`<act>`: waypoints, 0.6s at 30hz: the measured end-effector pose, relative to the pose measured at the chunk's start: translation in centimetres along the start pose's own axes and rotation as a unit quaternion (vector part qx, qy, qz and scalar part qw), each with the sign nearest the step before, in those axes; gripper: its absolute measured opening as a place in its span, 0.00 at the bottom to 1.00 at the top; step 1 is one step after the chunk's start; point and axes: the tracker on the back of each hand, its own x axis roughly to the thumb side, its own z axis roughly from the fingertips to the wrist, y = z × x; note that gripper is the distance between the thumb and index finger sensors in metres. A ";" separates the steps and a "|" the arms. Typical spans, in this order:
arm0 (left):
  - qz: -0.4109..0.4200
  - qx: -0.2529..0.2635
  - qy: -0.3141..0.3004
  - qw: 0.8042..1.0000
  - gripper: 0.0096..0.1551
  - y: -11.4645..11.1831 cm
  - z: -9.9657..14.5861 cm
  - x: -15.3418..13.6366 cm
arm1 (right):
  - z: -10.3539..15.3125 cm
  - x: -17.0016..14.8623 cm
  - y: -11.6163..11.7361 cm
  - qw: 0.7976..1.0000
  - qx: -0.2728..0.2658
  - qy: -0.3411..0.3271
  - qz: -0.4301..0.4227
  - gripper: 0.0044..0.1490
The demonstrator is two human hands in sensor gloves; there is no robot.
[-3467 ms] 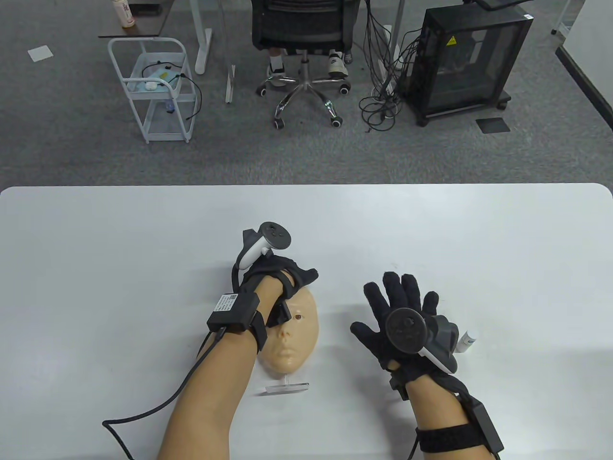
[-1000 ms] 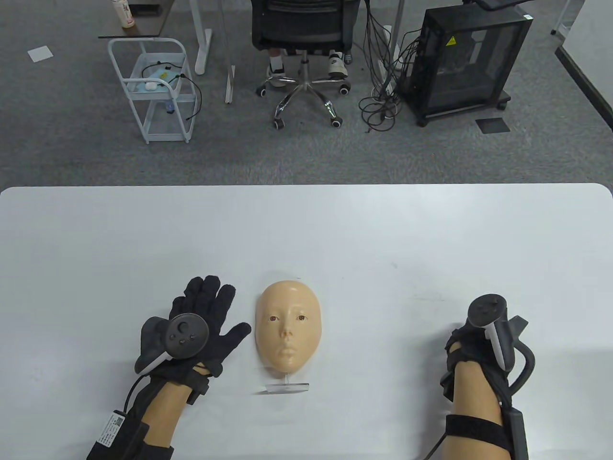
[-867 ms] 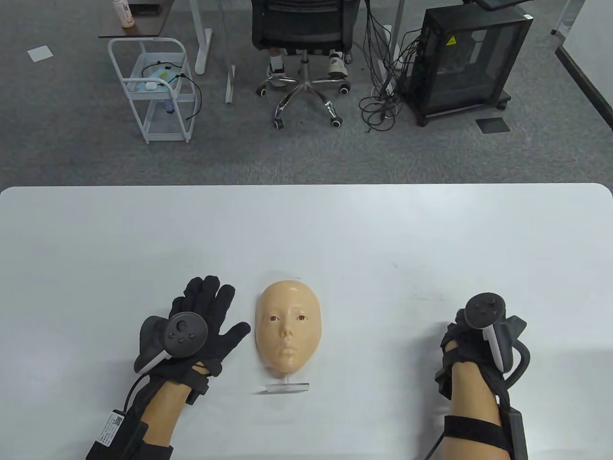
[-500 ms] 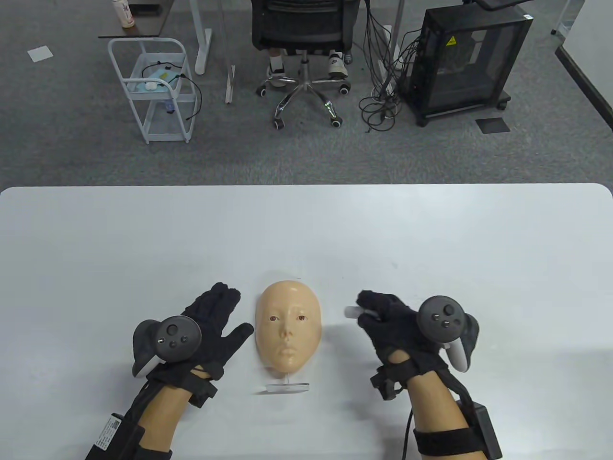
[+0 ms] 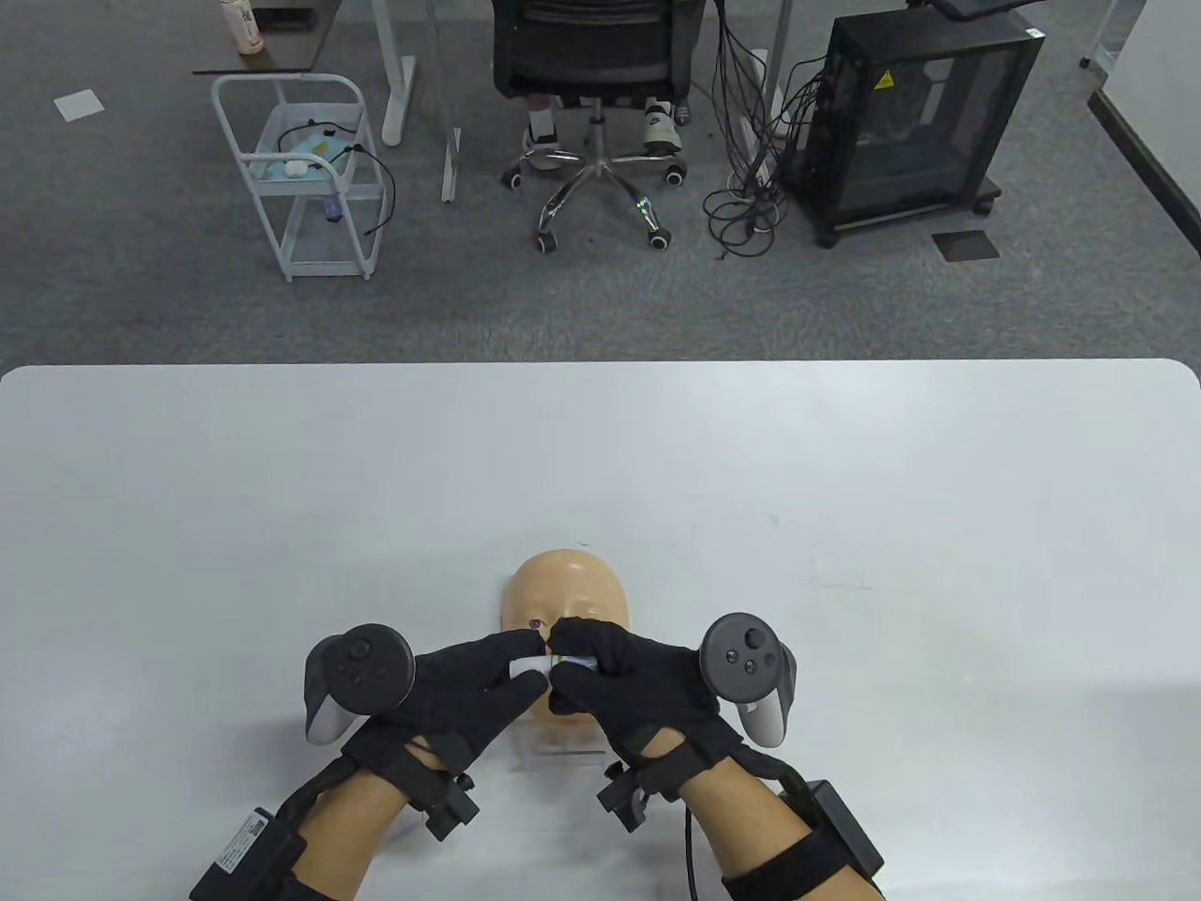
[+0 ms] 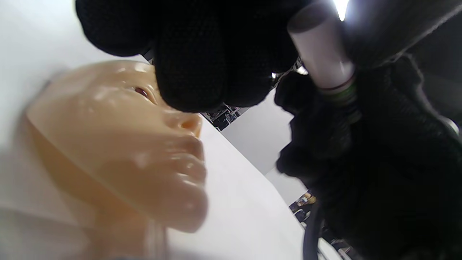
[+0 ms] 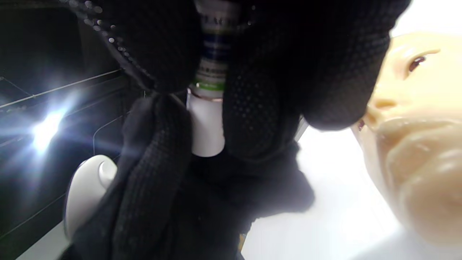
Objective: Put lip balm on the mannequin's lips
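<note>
A beige mannequin face (image 5: pixel 569 577) stands tilted on a clear stand (image 5: pixel 554 749) at the table's near middle. Both hands meet just above its nose and mouth. My right hand (image 5: pixel 569 668) grips the body of a white lip balm tube (image 5: pixel 574 662) with a green band. My left hand (image 5: pixel 518 668) pinches the tube's white cap (image 5: pixel 527 666), which sits on the tube. In the left wrist view the cap (image 6: pixel 317 47) is at the top right, above the lips (image 6: pixel 187 169). In the right wrist view the tube (image 7: pixel 208 108) is left of the face (image 7: pixel 415 144).
The white table (image 5: pixel 600 450) stretches wide on both sides and beyond the face. Past its far edge, on the grey carpet, are an office chair (image 5: pixel 593 84), a white wire cart (image 5: pixel 300 178) and a black cabinet (image 5: pixel 915 122).
My right hand picked up the lip balm at the right and carried it left to above the face. My left hand moved in from the left and took hold of the cap end.
</note>
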 end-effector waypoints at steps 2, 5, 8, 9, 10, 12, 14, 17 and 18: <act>0.049 -0.003 0.014 0.999 0.32 -0.2 0.0 -0.3 | 0.2 -0.5 0.1 1.000 0.011 0.000 0.001 0.36; 0.126 0.005 0.037 0.991 0.32 -0.8 0.1 -0.9 | 0.3 -0.7 0.1 1.000 0.005 -0.008 -0.004 0.37; 0.191 0.004 0.055 0.980 0.33 -1.6 0.2 -1.3 | 0.5 -0.6 -0.1 1.000 -0.002 -0.015 0.006 0.37; 0.195 0.005 0.058 0.979 0.32 -1.8 0.3 -1.4 | 0.5 -0.6 -0.1 1.000 -0.002 -0.018 0.012 0.37; 0.192 0.008 0.056 0.980 0.32 -1.8 0.2 -1.4 | 0.6 -0.6 -0.1 1.000 0.000 -0.021 0.017 0.37; 0.189 0.018 0.053 0.980 0.31 -1.7 0.2 -1.4 | 0.7 -0.5 -0.1 0.999 0.007 -0.025 0.025 0.37; 0.196 0.023 0.060 0.978 0.29 -1.6 0.3 -1.4 | 0.7 -0.3 -0.2 0.999 0.010 -0.019 0.035 0.36; 0.204 0.019 0.059 0.977 0.27 -1.4 0.4 -1.3 | 0.7 -0.2 -0.1 1.000 0.012 -0.014 0.016 0.35; 0.199 0.029 0.053 0.978 0.27 -1.3 0.5 -1.2 | 0.7 -0.2 -0.1 1.000 0.014 -0.012 0.007 0.35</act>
